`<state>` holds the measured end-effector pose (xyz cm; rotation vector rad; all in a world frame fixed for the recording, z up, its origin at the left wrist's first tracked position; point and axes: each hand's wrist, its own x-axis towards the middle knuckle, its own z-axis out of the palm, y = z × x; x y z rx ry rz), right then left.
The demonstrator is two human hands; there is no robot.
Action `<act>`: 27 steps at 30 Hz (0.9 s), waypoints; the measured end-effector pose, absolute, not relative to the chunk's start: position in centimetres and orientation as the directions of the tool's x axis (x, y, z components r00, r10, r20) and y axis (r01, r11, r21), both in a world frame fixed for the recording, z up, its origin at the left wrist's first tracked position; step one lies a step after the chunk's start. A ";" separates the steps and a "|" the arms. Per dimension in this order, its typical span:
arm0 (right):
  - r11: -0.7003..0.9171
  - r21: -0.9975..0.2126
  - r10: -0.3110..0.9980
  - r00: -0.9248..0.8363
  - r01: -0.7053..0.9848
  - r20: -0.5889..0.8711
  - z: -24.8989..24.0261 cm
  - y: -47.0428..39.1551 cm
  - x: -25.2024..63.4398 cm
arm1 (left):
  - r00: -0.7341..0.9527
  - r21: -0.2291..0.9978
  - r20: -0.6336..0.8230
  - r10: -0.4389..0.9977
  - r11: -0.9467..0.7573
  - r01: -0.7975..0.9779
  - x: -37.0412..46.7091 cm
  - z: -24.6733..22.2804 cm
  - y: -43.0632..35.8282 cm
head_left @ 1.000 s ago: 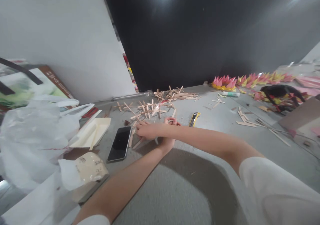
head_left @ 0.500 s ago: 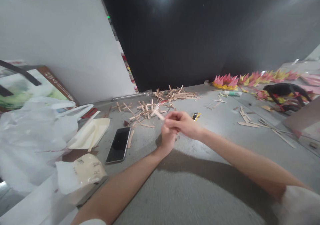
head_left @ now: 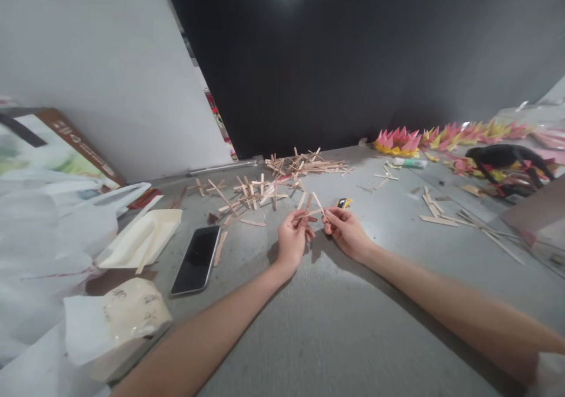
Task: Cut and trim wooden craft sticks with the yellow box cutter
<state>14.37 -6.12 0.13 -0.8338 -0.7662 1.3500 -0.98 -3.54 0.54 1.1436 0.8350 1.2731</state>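
Observation:
My left hand (head_left: pixel 291 241) is closed, its fingertips pinching a flat wooden craft stick (head_left: pixel 313 212) that points right. Close by on its right, my right hand (head_left: pixel 348 232) grips a second craft stick (head_left: pixel 318 203), tilted up and to the left. The two sticks meet or nearly meet between my hands; whether they are joined I cannot tell. Just beyond my fingers a few loose sticks (head_left: pixel 302 200) lie on the table. A black and yellow cutter (head_left: pixel 344 203) rests right behind my right hand.
Crossed wooden sticks (head_left: pixel 251 192) are heaped at the back. Left stand a phone (head_left: pixel 196 260), a cream tray (head_left: pixel 117 249), a wrapped packet (head_left: pixel 136 309) and plastic bags (head_left: pixel 30 232). A glue stick (head_left: pixel 409 163), pink and yellow paper shapes (head_left: pixel 398 142) and more strips (head_left: pixel 438 220) lie right.
My hands were together, the right over the left, and have moved apart. Each stick now shows between them. The view has shifted slightly.

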 end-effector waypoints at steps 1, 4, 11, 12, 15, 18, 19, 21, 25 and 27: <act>0.029 -0.854 0.997 0.078 -0.519 -0.014 0.1 -6.2 14.4 | 0.152 0.958 0.116 0.981 -0.070 -0.278 -1.0 0.5 -3.5; 0.006 -0.842 0.998 0.057 -0.539 -0.030 0.0 -6.4 14.7 | 0.155 0.959 0.108 0.982 -0.062 -0.277 -1.0 0.5 -3.5; -0.027 -0.838 0.999 0.013 -0.546 -0.041 0.2 -6.5 14.9 | 0.138 0.953 0.128 0.982 -0.083 -0.292 -1.0 0.4 -3.5; -0.028 -0.838 0.999 0.013 -0.545 -0.042 0.3 -6.5 14.9 | 0.138 0.953 0.133 0.982 -0.088 -0.291 -1.0 0.4 -3.5; -0.036 -0.834 0.999 -0.002 -0.550 -0.042 0.5 -6.6 14.9 | 0.135 0.953 0.137 0.981 -0.093 -0.289 -0.9 0.5 -3.6; -0.055 -0.835 0.999 -0.031 -0.548 -0.045 0.6 -6.7 15.0 | 0.139 0.954 0.134 0.981 -0.090 -0.285 -0.9 0.7 -3.7; -0.059 -0.835 0.998 -0.043 -0.547 -0.043 0.7 -6.8 15.0 | 0.146 0.954 0.135 0.980 -0.089 -0.285 -0.8 0.8 -3.8; -0.064 -0.831 0.997 -0.065 -0.553 -0.034 0.7 -6.9 15.0 | 0.169 0.954 0.147 0.975 -0.094 -0.285 -0.8 1.0 -4.0; -0.080 -0.818 0.994 -0.104 -0.569 -0.025 1.1 -7.3 14.9 | 0.206 0.958 0.173 0.963 -0.115 -0.264 -0.7 1.1 -4.2; -0.091 -0.815 0.993 -0.117 -0.573 -0.028 1.3 -7.5 14.9 | 0.206 0.960 0.176 0.963 -0.122 -0.251 -0.8 1.0 -4.2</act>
